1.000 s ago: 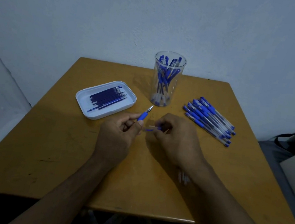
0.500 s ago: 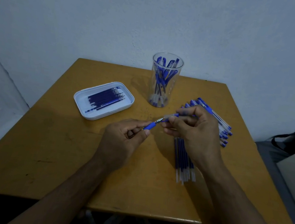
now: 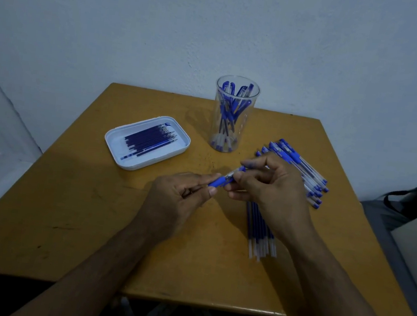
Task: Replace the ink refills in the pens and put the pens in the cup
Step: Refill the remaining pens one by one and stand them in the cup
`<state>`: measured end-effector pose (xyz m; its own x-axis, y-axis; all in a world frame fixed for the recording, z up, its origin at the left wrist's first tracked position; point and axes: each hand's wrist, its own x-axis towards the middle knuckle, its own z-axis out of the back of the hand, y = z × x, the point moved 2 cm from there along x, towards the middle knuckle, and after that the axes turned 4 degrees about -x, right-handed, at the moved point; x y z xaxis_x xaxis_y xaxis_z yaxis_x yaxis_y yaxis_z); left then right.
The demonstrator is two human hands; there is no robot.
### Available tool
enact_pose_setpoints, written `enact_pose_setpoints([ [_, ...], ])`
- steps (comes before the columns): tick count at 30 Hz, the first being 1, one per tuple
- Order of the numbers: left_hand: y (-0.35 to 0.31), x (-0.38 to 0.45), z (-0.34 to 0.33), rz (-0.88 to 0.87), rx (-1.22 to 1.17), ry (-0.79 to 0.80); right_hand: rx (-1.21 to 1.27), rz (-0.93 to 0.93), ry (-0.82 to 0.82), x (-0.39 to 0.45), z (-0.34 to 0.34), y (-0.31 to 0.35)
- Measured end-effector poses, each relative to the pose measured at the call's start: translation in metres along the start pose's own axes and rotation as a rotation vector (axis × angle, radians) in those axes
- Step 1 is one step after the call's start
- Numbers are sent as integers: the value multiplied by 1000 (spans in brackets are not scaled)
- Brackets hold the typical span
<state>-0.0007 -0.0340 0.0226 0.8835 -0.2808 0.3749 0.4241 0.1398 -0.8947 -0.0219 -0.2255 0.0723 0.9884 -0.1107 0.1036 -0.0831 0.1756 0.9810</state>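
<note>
— What's in the hands?

— One blue-and-clear plastic pen [image 3: 226, 178], held in the air above the middle of the yellow-brown wooden table [image 3: 89, 222]. The left hand [image 3: 176, 201] pinches its blue grip end between thumb and fingertips. The right hand [image 3: 271, 192] has its fingers curled round the clear barrel, just beside the left, so the pen bridges the two.

— And the cup?

— The tall clear plastic cup [image 3: 234, 113] stands upright towards the back of the table, beyond the hands, with a cluster of blue pens leaning inside it.

— Where are the refills?

— A row of dark blue ink refills [image 3: 149, 138] lies in a shallow white rectangular tray [image 3: 124, 152] to the left of the cup. Another bunch of thin blue refills [image 3: 260, 240] lies flat on the table, partly under the right wrist.

— Any more pens?

— A pile of blue-capped clear pens [image 3: 303, 169] rests on the table behind the right hand, well apart from the tray.

— Beyond the table?

— A plain pale wall [image 3: 218, 22], and a black bag [image 3: 412, 198] off to the right.
</note>
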Motion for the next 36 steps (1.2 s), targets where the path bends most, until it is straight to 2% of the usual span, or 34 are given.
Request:
enact_pose_setpoints([
  [15,4,0,6,35,13,10,111,-49,-16,-8,-17,-7],
  [19,1,0,2,53,-13,10,94,-64,-75,-11,-24,-4],
  [22,0,-1,3,106,-112,19,41,6,-148,-11,-23,3],
  [25,3,1,10,135,-136,12,-127,160,-274,-9,-13,16],
  [27,6,5,12,116,14,26,-204,258,-361,-7,-5,29],
  [31,12,20,3,8,520,128,-294,416,-501,6,8,61],
  [36,20,46,-9,-3,693,219,-346,608,-572,40,10,95],
])
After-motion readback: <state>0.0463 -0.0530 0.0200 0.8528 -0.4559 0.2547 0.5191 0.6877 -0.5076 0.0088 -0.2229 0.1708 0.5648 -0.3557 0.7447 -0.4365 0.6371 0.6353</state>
